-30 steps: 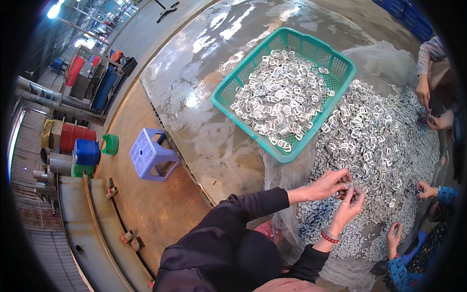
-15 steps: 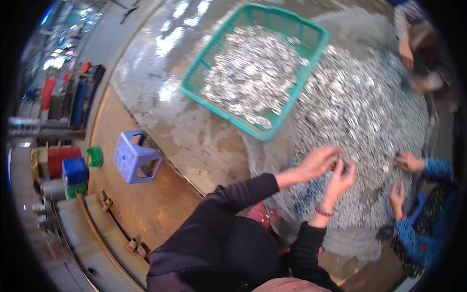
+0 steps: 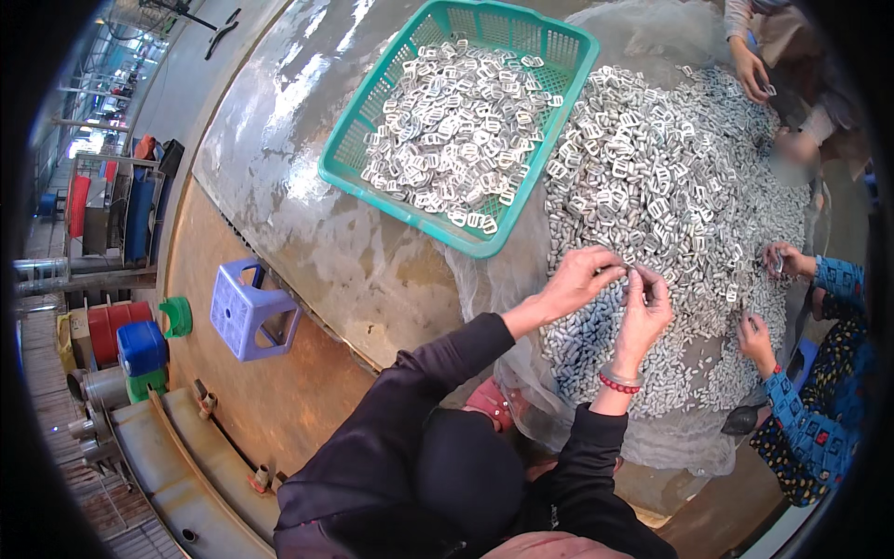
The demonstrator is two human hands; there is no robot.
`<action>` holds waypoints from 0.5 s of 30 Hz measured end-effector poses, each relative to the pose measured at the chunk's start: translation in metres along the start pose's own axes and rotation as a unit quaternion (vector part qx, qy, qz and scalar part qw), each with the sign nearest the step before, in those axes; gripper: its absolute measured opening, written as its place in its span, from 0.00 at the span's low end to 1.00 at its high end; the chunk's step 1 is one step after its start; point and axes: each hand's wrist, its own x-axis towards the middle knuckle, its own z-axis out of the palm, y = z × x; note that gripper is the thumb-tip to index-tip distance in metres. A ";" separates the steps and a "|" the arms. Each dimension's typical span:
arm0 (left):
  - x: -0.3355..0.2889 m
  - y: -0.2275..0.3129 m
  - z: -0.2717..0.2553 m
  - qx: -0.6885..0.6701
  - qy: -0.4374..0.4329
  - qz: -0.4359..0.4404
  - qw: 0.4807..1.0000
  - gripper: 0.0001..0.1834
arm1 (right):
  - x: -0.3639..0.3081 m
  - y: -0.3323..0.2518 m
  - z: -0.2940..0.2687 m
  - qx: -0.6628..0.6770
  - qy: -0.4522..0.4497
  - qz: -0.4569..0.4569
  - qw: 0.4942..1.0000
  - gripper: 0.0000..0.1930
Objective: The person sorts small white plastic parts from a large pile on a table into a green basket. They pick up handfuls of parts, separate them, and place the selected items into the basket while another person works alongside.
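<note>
Grey metal pile [image 3: 703, 247]; green basket [image 3: 517, 33] beside it. Left hand [image 3: 577, 279] and right hand [image 3: 645, 312] meet at fingertips over pile's near side, pinching a small piece [image 3: 628, 266], kind unclear. Light, steady pinch, low over pile, probably best.

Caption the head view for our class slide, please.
Left hand and right hand meet over heaped grey pieces beside a green basket.

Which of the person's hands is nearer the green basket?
Left. The left hand is below and right of the near corner of the green basket; the right hand is farther right and slightly lower.
</note>
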 end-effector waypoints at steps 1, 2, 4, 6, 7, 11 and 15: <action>0.001 0.004 -0.010 -0.007 0.039 0.026 0.999 0.06 | 0.001 -0.004 0.002 0.045 -0.033 0.020 0.998 0.06; 0.003 0.005 -0.025 0.028 0.066 0.053 0.996 0.06 | 0.004 -0.009 0.003 -0.005 -0.038 -0.091 0.995 0.07; 0.004 0.003 -0.067 -0.020 0.137 -0.030 0.990 0.06 | 0.014 -0.018 0.003 -0.076 -0.046 -0.172 0.981 0.10; 0.005 -0.006 -0.117 -0.153 0.196 -0.150 0.957 0.11 | 0.028 -0.024 0.007 -0.070 -0.071 -0.182 0.978 0.13; 0.007 -0.012 -0.140 -0.173 0.236 -0.122 0.949 0.13 | 0.040 -0.025 0.014 -0.125 -0.084 -0.219 0.964 0.15; 0.006 -0.026 -0.186 0.489 0.292 -0.052 0.820 0.22 | 0.092 -0.013 0.059 -0.236 -0.124 -0.453 0.851 0.16; -0.005 -0.004 -0.143 0.278 0.305 0.068 0.908 0.20 | 0.112 0.021 0.127 -0.350 -0.177 -0.460 0.796 0.08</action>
